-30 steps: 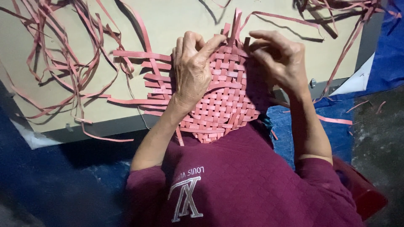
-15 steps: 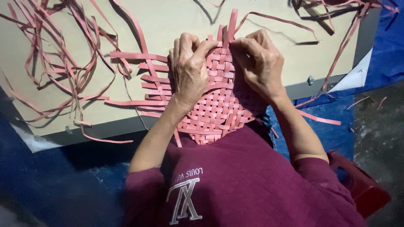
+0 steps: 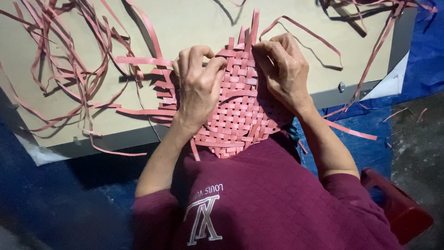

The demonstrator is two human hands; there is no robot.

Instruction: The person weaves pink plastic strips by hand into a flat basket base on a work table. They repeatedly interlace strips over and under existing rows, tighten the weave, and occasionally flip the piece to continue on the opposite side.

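A flat mat woven from pink plastic strips [image 3: 240, 111] lies partly on a beige board [image 3: 194, 23] and partly over my lap. My left hand [image 3: 198, 88] presses on the mat's left side, fingers curled over its upper left edge. Fingers bent, my right hand [image 3: 283, 69] grips the mat's upper right edge where loose strip ends [image 3: 252, 28] stick up. Both hands pinch the weave close together near the top.
Many loose pink strips [image 3: 78, 69] lie tangled over the board's left side, and more [image 3: 370, 41] trail over its right edge. The board rests on a blue tarp [image 3: 55, 194]. A red stool edge [image 3: 397, 208] shows under my right elbow.
My right hand has moved left and down onto the mat's top edge, closing in on my left hand. The left hand's fingers have curled tighter.
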